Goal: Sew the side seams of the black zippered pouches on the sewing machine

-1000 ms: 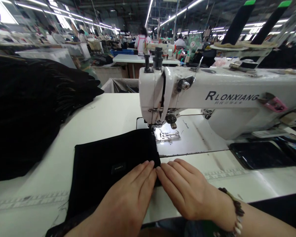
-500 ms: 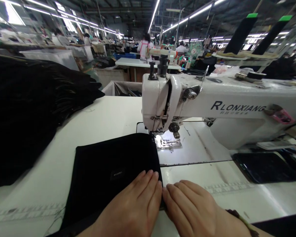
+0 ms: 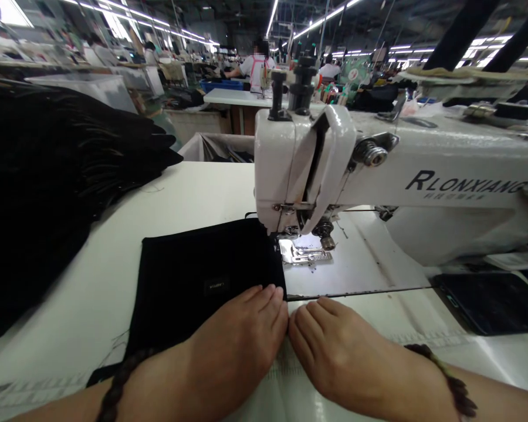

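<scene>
A black fabric piece [image 3: 180,287] with a small label [image 3: 217,285] lies on the white table, its right edge running under the needle area of a white sewing machine [image 3: 281,170]. My left hand [image 3: 233,346] rests on the fabric near that right edge, fingers pressed together. Against the edge from the other side, my right hand [image 3: 334,346] has its fingers curled and touching the table. The fingertips of both hands nearly meet at the fabric's edge. Whether either hand pinches the fabric cannot be made out.
A large heap of black fabric [image 3: 39,193] covers the table's left side. At right lies a dark phone-like device [image 3: 493,302]. A ruler scale [image 3: 426,338] runs along the table. Beyond the machine, a person [image 3: 256,67] works near a blue bin [image 3: 224,86].
The fabric and both hands have moved forward, closer to the needle area. The camera view has shifted nearer to the machine, and my right hand's fingers look more curled.
</scene>
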`<action>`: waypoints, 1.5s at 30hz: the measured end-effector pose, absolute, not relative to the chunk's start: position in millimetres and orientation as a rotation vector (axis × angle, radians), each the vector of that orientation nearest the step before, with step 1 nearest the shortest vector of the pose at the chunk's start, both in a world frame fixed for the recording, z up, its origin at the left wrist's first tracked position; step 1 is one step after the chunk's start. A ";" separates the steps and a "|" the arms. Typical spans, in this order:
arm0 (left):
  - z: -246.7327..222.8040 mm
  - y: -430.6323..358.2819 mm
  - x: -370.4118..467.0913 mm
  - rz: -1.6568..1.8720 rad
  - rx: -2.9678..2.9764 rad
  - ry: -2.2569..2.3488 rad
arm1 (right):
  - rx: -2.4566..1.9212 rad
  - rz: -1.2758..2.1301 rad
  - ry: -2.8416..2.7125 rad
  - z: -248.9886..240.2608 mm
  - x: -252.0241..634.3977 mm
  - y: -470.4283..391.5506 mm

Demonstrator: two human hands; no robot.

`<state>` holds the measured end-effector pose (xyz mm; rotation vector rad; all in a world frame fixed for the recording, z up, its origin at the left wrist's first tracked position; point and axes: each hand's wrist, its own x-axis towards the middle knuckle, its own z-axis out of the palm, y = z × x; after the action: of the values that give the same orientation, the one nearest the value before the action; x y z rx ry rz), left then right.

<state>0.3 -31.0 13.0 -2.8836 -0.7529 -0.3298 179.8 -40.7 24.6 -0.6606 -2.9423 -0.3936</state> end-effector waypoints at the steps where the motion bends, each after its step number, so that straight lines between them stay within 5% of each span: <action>1: 12.4 -26.9 -0.1 -0.339 -2.891 -0.752 | -0.680 -0.398 -2.946 24.1 178.6 -36.9; 20: 4.4 31.3 -7.0 -0.313 -2.918 -0.731 | -0.885 -0.519 -2.733 11.0 176.7 18.3; 31: 23.2 49.8 -12.9 -0.717 -3.173 -1.688 | -1.307 0.062 -2.565 4.4 190.3 24.5; 37: 12.2 33.1 -17.0 -0.270 -3.176 -1.201 | -0.812 0.824 -2.766 37.2 216.5 37.7; 45: 12.3 12.4 -11.0 -0.007 -2.831 -0.688 | -0.974 0.225 -2.696 26.4 206.0 16.9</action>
<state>-11.0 12.4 12.3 -2.8315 -0.6875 -0.0069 206.0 16.9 26.4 -0.9744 -2.6962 0.2255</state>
